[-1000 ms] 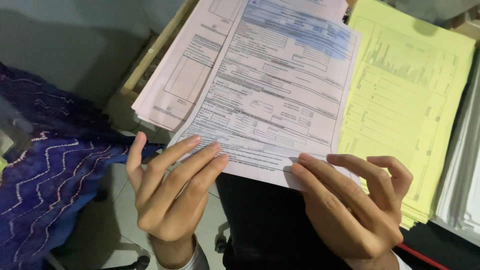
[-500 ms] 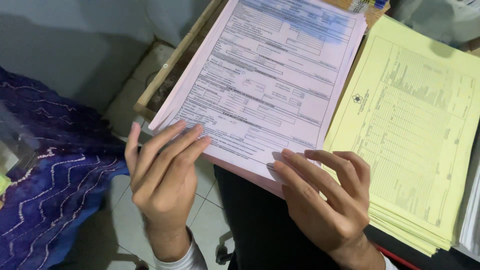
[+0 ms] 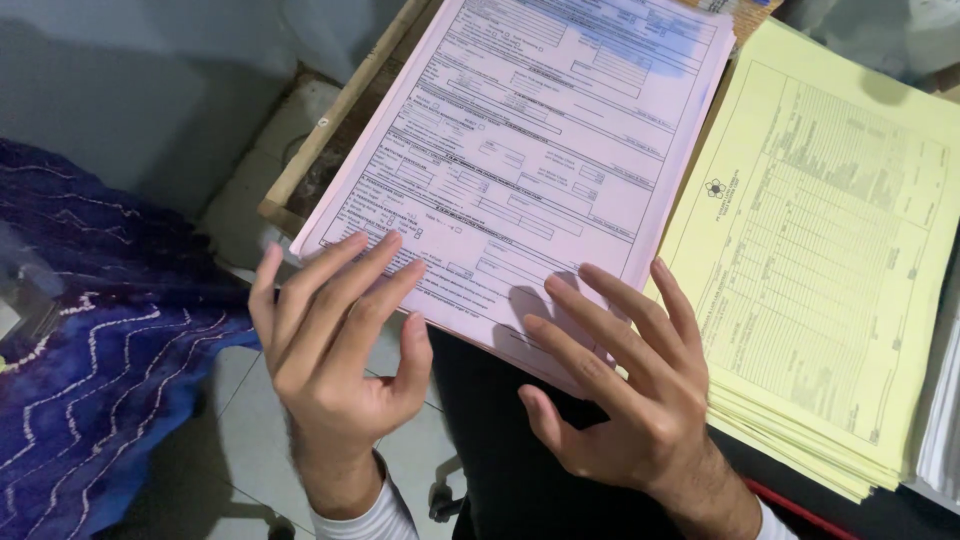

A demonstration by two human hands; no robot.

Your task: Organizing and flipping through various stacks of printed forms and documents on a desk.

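A stack of pink printed forms [image 3: 530,150] lies on a wooden table edge, its near end overhanging toward me. My left hand [image 3: 335,345] is spread open, its fingertips resting on the stack's near left corner. With fingers apart, my right hand [image 3: 620,385] hovers flat over the near right corner, the fingertips close to or just touching the top sheet. Neither hand grips a sheet.
A thick stack of yellow forms [image 3: 830,250] sits right of the pink one. White paper [image 3: 940,420] lies at the far right edge. Blue patterned cloth [image 3: 100,340] is on the left. A wooden table rail [image 3: 330,120] runs diagonally; tiled floor [image 3: 240,400] shows below.
The top pink sheet has been squared onto its stack. Both hands have spread open; the right hand let go of the sheet's near edge and now lies flat over it.
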